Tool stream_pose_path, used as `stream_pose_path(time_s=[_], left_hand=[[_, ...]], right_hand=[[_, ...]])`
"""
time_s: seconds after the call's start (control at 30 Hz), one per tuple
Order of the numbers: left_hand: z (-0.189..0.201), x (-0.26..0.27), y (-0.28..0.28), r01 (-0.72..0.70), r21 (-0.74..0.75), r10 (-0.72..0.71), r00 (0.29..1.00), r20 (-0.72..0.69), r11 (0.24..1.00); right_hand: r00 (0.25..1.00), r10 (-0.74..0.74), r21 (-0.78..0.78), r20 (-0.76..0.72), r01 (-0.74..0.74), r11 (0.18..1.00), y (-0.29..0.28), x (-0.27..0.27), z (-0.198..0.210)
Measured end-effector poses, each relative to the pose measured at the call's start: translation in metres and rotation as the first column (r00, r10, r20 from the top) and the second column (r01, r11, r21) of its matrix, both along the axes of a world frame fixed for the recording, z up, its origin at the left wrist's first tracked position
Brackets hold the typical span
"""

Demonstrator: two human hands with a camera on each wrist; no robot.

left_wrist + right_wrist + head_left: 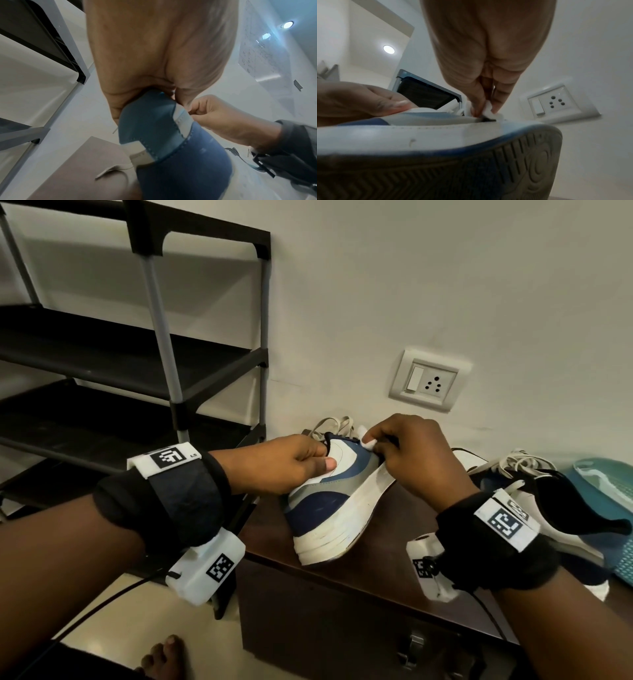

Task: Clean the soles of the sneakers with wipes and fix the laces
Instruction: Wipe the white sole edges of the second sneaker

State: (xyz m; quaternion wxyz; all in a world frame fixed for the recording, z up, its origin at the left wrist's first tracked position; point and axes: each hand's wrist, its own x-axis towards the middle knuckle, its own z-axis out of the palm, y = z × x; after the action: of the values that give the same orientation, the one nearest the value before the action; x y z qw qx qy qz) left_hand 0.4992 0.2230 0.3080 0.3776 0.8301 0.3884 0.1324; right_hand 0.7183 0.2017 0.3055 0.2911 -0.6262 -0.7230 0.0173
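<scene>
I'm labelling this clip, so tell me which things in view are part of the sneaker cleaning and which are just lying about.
Part of the job:
- held sneaker, gripped by left hand
- white wipe, pinched by right hand
- second sneaker
- loose laces

Just lying about:
- shoe rack
- wall socket
- teal basket

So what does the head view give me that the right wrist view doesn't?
Only the head view shows the second sneaker on the cabinet and the teal basket. Only the right wrist view shows the tread under the held sneaker. Both show the right hand pinching the wipe, the left hand gripping the sneaker, and the wall socket.
</scene>
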Motion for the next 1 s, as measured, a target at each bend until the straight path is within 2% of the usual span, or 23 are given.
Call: stream_pose_path(time_s=[0.13, 0.17, 0.23, 0.33, 0.4, 0.47, 0.5, 0.6, 0.67, 0.77, 0.9, 0.93, 1.0], left_hand=[[-0.001, 0.001, -0.001, 0.007, 0.01, -0.007, 1.0, -0.011, 1.0], [-0.001, 0.002, -0.001, 0.009, 0.015, -0.009, 1.0, -0.015, 1.0], [-0.001, 0.002, -0.001, 0.01, 0.012, -0.01, 1.0, -0.017, 1.0], [0.001, 0.002, -0.003, 0.0, 0.003, 0.0, 1.0, -0.025, 1.0], [0.001, 0.002, -0.003, 0.003, -0.003, -0.003, 1.0, -0.022, 1.0], [0.0, 0.001, -0.002, -0.005, 0.0, 0.005, 1.0, -0.025, 1.0], [0.0, 0.001, -0.002, -0.011, -0.001, 0.011, 1.0, -0.027, 1.0], [0.0, 0.003, -0.002, -0.004, -0.006, 0.004, 1.0, -0.021, 1.0], [0.001, 0.005, -0.002, 0.009, -0.01, -0.009, 1.0, -0.022, 1.0], [0.003, 0.005, -0.002, 0.015, -0.003, -0.015, 1.0, -0.019, 1.0], [0.001, 0.004, -0.004, 0.013, 0.006, -0.013, 1.0, -0.015, 1.0], [0.001, 0.004, -0.003, 0.011, 0.005, -0.011, 1.0, -0.02, 1.0], [0.0, 0.005, -0.003, 0.012, 0.002, -0.012, 1.0, -0.021, 1.0]], right_hand=[[0.995, 0.003, -0.14, -0.1, -0.018, 0.99, -0.013, 0.013, 0.016], [0.991, -0.003, -0.144, -0.137, -0.017, 0.989, -0.014, 0.016, 0.018], [0.979, -0.024, -0.041, -0.202, 0.016, 0.999, -0.009, 0.018, 0.015], [0.987, -0.03, 0.02, -0.158, 0.034, 0.999, -0.002, 0.008, 0.002], [0.994, -0.016, -0.064, -0.106, 0.009, 0.998, -0.003, 0.006, 0.003], [0.986, 0.048, -0.144, -0.162, -0.071, 0.987, -0.008, 0.009, 0.014], [0.972, 0.079, -0.129, -0.223, -0.11, 0.986, -0.011, 0.011, 0.019], [0.941, 0.123, 0.091, -0.316, -0.099, 0.991, -0.012, 0.003, 0.019], [0.956, 0.161, 0.124, -0.245, -0.133, 0.983, -0.006, -0.012, 0.009], [0.977, 0.195, 0.079, -0.088, -0.189, 0.979, 0.001, -0.026, -0.002], [0.978, 0.194, -0.1, -0.081, -0.202, 0.974, -0.004, -0.008, 0.02], [0.982, 0.169, -0.113, -0.085, -0.178, 0.977, -0.004, -0.001, 0.025], [0.984, 0.114, -0.035, -0.138, -0.12, 0.992, -0.003, 0.007, 0.025]])
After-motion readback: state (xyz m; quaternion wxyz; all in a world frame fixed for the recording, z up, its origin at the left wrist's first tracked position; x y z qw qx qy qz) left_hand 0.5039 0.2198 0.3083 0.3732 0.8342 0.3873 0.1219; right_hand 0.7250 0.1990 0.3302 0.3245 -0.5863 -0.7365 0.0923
